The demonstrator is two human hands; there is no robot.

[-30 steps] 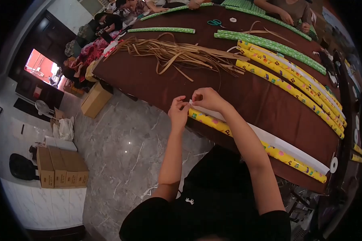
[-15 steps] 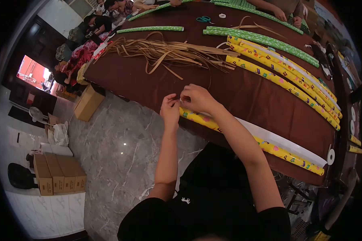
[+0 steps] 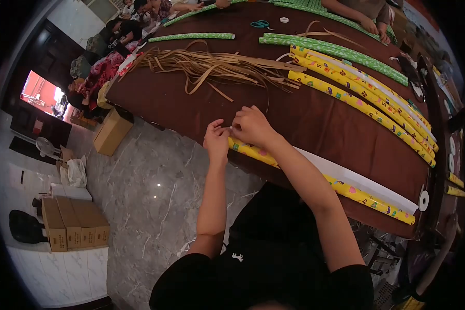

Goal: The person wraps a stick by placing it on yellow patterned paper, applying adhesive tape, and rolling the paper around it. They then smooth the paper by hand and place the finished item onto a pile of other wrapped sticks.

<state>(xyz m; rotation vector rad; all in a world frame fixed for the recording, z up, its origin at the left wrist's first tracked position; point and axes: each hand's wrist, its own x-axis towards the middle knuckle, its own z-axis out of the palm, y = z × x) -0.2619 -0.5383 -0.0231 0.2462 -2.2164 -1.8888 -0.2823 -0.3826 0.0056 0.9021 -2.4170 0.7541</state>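
Note:
A yellow patterned paper roll (image 3: 369, 200) lies along the near table edge, with a strip of its white inner side unrolled behind it. Its left end is between my hands. My left hand (image 3: 216, 142) is closed at that end, thumb and fingers curled against it. Just to the right, my right hand (image 3: 252, 127) is pinched over the same end, fingertips almost meeting those of the left. Something small and pale shows at the fingertips, too small to name. My right forearm crosses over the middle of the roll and hides part of it.
Brown paper strips (image 3: 217, 68) lie in a heap across the dark red tablecloth (image 3: 191, 116). Beyond are several yellow rolls (image 3: 367, 103), green rolls (image 3: 336, 54) and teal scissors (image 3: 260, 24). A white tape roll (image 3: 423, 201) stands at right. Other people's hands (image 3: 374, 28) work opposite.
My hands stay at the roll's left end with almost no movement. The whole view has shifted very slightly. Across the table, a person's hands have moved a little along a green roll.

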